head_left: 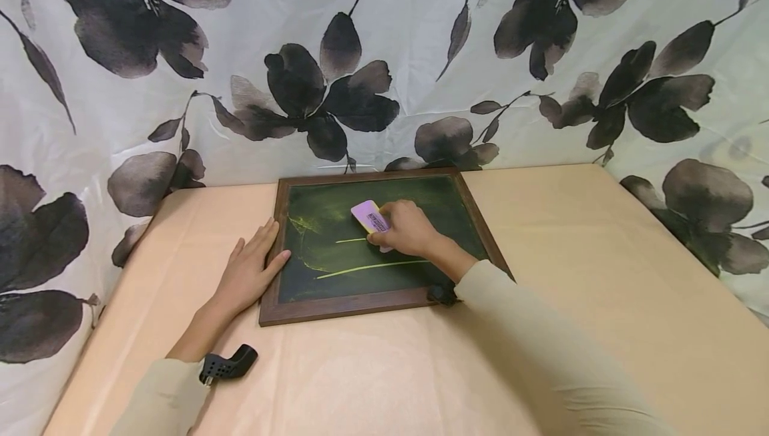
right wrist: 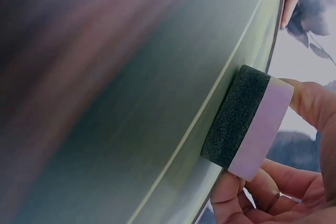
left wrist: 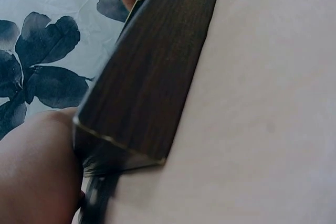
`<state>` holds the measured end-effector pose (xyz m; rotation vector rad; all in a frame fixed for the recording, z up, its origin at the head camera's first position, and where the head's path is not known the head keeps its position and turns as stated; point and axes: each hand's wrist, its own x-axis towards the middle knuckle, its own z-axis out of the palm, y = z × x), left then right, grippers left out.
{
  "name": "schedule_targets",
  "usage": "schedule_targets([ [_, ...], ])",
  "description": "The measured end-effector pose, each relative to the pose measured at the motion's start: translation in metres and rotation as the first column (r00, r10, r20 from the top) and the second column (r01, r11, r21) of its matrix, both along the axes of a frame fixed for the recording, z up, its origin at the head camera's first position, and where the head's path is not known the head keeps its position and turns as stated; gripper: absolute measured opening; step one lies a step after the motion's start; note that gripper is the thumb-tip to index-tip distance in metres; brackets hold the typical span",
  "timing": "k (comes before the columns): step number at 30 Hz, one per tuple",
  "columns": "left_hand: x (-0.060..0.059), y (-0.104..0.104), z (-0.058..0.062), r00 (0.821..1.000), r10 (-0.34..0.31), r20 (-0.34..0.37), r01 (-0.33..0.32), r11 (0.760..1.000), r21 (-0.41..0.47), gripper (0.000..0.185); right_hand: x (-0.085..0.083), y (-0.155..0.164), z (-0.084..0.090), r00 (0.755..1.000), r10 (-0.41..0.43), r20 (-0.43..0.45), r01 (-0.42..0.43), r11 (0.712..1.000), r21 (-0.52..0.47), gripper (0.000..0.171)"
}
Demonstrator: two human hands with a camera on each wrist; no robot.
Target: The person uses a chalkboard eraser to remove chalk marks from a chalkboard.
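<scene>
My right hand (head_left: 410, 228) grips a chalkboard eraser (head_left: 368, 213) with a purple back and a label. In the right wrist view its black felt side (right wrist: 239, 116) faces the green board surface, thumb and fingers on opposite sides. The chalkboard (head_left: 378, 192) lies on the table in a brown wooden frame (head_left: 354, 310). Two yellow chalk lines (head_left: 366, 269) cross it, one running partly under the eraser and hand, and yellow smears mark its left part. My left hand (head_left: 247, 277) rests on the frame's left edge, fingers fairly straight.
A peach-coloured cloth (head_left: 571, 236) covers the table. Behind and beside it hangs a white curtain (head_left: 420, 89) with dark flowers. A black wrist device (head_left: 231, 362) sits at the left sleeve, and another dark one (head_left: 441, 294) overlaps the frame's lower right.
</scene>
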<state>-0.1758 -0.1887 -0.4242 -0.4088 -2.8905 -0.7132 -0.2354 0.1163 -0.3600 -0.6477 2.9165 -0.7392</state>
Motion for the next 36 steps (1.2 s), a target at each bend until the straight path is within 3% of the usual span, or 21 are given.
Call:
schedule_targets([
  [12,0.0,0.003,0.002,1.0,-0.008,-0.003,0.008,1.0,-0.013,0.07,0.006,-0.054,0.0,0.997,0.068,-0.046,-0.065,0.996,0.067,0.051],
  [20,0.0,0.005,0.0,1.0,-0.011,-0.017,0.011,1.0,-0.006,0.07,0.013,-0.071,0.001,0.995,0.083,-0.047,-0.078,0.992,0.104,0.052],
  [27,0.005,0.007,-0.005,1.0,-0.011,-0.003,0.011,1.0,0.001,0.069,0.018,-0.065,-0.001,0.997,0.074,-0.011,-0.072,0.989,0.131,0.059],
  [36,0.004,0.003,0.001,1.0,0.0,0.009,0.0,1.0,-0.01,0.069,0.003,-0.02,0.002,1.0,-0.02,-0.018,0.022,0.993,0.117,0.063],
])
